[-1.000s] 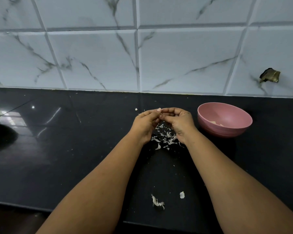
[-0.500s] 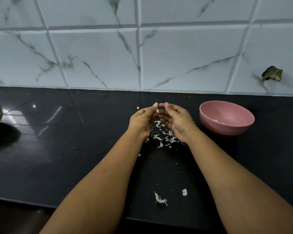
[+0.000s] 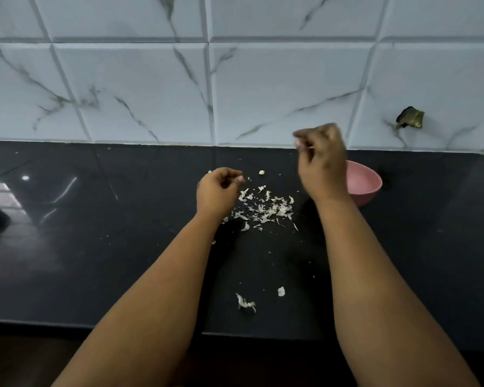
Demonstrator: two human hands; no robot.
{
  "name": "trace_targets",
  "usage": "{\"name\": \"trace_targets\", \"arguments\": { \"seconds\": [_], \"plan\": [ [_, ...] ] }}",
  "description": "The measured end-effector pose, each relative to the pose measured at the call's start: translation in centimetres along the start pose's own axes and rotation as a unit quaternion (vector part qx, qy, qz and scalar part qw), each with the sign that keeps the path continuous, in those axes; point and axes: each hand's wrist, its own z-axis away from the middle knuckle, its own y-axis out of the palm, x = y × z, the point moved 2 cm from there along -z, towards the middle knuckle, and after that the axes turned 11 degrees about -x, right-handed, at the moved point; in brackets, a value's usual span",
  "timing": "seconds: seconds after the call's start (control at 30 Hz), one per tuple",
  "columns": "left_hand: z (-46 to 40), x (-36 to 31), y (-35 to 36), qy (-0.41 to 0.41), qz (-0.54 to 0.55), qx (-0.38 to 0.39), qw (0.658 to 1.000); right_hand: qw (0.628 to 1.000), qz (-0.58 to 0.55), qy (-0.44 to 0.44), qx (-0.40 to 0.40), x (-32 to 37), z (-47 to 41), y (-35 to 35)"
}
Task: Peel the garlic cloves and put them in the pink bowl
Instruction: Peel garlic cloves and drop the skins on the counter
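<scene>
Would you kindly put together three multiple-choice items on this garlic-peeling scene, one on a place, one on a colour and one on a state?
1. Where does the main heap of white papery garlic skins lie on the glossy black countertop?
A. between the two hands
B. inside the bowl
C. at the counter's left end

2. What colour is the round bowl behind the right hand?
A. pink
B. white
C. yellow

3. How is the right hand placed?
A. flat on the counter
B. raised, fingers curled
C. resting inside the bowl

Answers: 1 A, the skins sit between the left hand and the right; 2 A, its rim and wall are pink; 3 B, it is lifted, blurred, against the marble-patterned wall tiles.
</scene>
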Motion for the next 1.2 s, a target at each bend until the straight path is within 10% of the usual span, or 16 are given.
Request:
{"name": "trace_targets", "arguments": {
  "seconds": [0.33,0.6,0.7,0.9,1.07,1.2],
  "plan": [
    [-0.2,0.4,-0.7,-0.032,-0.011,-0.049,0.998,0.95,0.21,0.197,0.124,-3.8,-0.1,-1.7],
    [-1.4,1.8,-1.5,-0.084,-0.063,-0.116,0.988,0.992,0.111,0.007,0.054,-1.6,1.2,1.2],
    [-2.3,2.7,-2.1,-0.12,-0.073,-0.139,0.98,0.973,0.056,0.01,0.223,-0.4,3.9,4.2],
    [-3.4,4.2,-2.4,-0.219,0.113,-0.194,0.95,0.809,0.252,0.107,0.52,-1.0,8.3,7.7],
    [-4.1,4.4,-2.3,-0.229,0.211,-0.204,0.928,0.859,0.115,0.085,0.491,-0.5,8.3,8.7],
    [-4.4,4.5,-2.3,-0.23,0.228,-0.22,0.92,0.96,-0.008,0.131,0.248,-1.5,6.4,8.9]
  ]
}}
